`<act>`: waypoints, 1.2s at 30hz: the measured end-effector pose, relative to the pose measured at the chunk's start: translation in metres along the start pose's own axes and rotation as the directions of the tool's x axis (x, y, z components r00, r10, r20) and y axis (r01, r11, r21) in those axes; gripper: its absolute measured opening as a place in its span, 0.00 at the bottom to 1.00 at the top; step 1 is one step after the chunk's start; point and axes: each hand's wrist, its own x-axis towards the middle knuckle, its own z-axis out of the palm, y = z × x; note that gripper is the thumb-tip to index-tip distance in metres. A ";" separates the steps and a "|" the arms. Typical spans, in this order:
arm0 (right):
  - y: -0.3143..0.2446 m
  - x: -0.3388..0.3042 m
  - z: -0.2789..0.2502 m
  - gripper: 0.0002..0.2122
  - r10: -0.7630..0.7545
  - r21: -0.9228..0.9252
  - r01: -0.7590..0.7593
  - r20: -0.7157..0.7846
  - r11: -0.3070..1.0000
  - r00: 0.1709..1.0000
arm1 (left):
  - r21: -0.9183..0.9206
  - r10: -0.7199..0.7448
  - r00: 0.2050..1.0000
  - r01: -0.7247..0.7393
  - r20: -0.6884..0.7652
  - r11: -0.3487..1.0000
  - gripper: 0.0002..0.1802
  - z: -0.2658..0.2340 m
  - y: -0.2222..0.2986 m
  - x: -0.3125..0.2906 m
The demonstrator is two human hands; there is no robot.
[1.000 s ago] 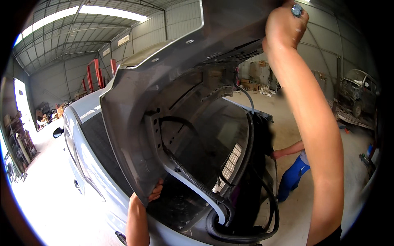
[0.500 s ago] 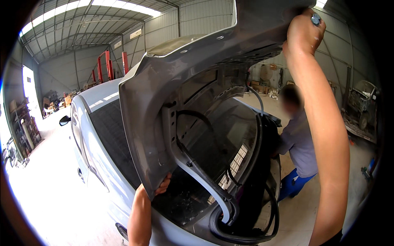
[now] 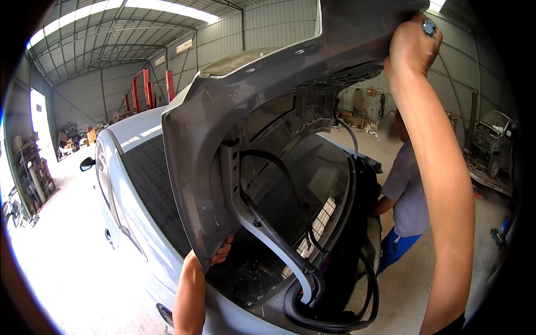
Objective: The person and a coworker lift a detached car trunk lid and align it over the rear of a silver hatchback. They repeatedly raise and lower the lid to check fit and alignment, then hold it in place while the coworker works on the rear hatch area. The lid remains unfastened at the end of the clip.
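Observation:
A grey trunk lid (image 3: 195, 128) stands raised over the rear of a pale blue car (image 3: 137, 195). My left hand (image 3: 222, 252) is closed round its lower left corner, fingers curled onto the inner side. Up at the far right, my right hand (image 3: 414, 43) holds the lid's edge with the arm stretched high; most of its fingers are hidden. A small blue-grey piece (image 3: 429, 27) shows at that hand, its kind unclear. Below the lid runs a pale hinge arm (image 3: 279, 251) with a corrugated black wire sleeve (image 3: 268, 226) along it.
Black rubber seal (image 3: 335, 326) loops loosely round the trunk opening. A co-worker (image 3: 410, 190) in a grey shirt and blue trousers stands at the car's back, one arm toward the trunk. Red lift posts (image 3: 148, 89), a loaded shelf (image 3: 36, 173) and a stripped vehicle (image 3: 494, 142) stand farther off.
The co-worker has shifted slightly to the right, and a forearm now shows by the trunk. My hands and the lid hold almost the same place.

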 end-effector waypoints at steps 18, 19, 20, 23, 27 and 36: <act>-0.002 0.002 0.000 0.14 0.000 -0.030 -0.001 -0.034 1.000 0.999 | -0.035 0.009 0.998 -0.007 0.063 0.999 0.25 -0.004 -0.002 0.002; -0.003 0.000 0.000 0.15 0.017 -0.028 -0.018 -0.030 0.999 0.999 | -0.023 0.010 0.999 -0.009 0.046 1.000 0.24 -0.003 -0.001 0.001; -0.005 -0.002 0.000 0.15 0.033 -0.026 -0.034 -0.026 0.999 0.999 | -0.028 -0.004 0.999 0.005 0.039 1.000 0.24 -0.004 -0.001 0.001; -0.009 -0.009 0.002 0.16 0.088 0.001 -0.088 -0.013 0.996 0.996 | -0.040 -0.029 0.999 0.030 0.019 0.999 0.24 -0.006 -0.001 0.000; -0.004 -0.003 -0.001 0.17 0.059 0.029 -0.059 0.008 0.998 0.998 | -0.046 -0.029 0.999 0.030 0.025 0.998 0.24 -0.002 0.000 0.001; -0.006 -0.004 0.000 0.18 0.079 -0.035 -0.079 -0.005 0.996 0.997 | -0.066 0.021 0.998 -0.018 0.051 0.998 0.21 -0.002 -0.002 0.000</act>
